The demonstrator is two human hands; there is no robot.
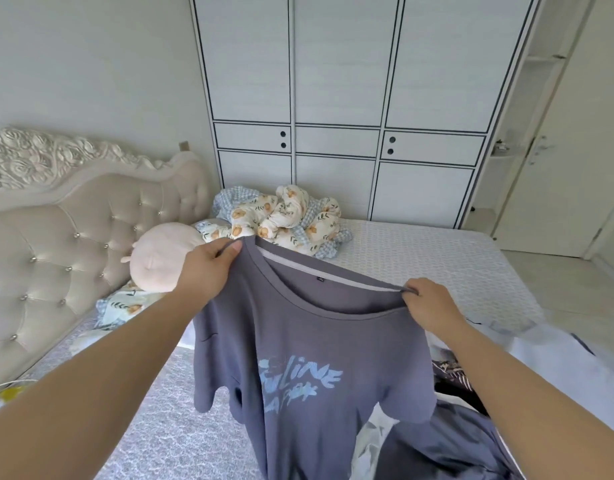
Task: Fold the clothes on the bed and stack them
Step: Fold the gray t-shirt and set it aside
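Observation:
I hold a grey-blue T-shirt (pixel 298 368) with light blue lettering up above the bed (pixel 437 268). My left hand (pixel 208 268) pinches the collar at its left shoulder. My right hand (pixel 428 304) pinches the collar at the right shoulder. The neckline is stretched between them and the body of the shirt hangs down towards me. More clothes (pixel 451 441), dark and grey, lie in a heap at the lower right, partly hidden by the shirt and my right arm.
A crumpled floral and checked quilt (pixel 284 220) lies at the far side of the bed. A round pink plush pillow (pixel 160 261) rests by the tufted headboard (pixel 73 230). A white wardrobe (pixel 350 116) stands behind, and a door (pixel 555 188) is on the right.

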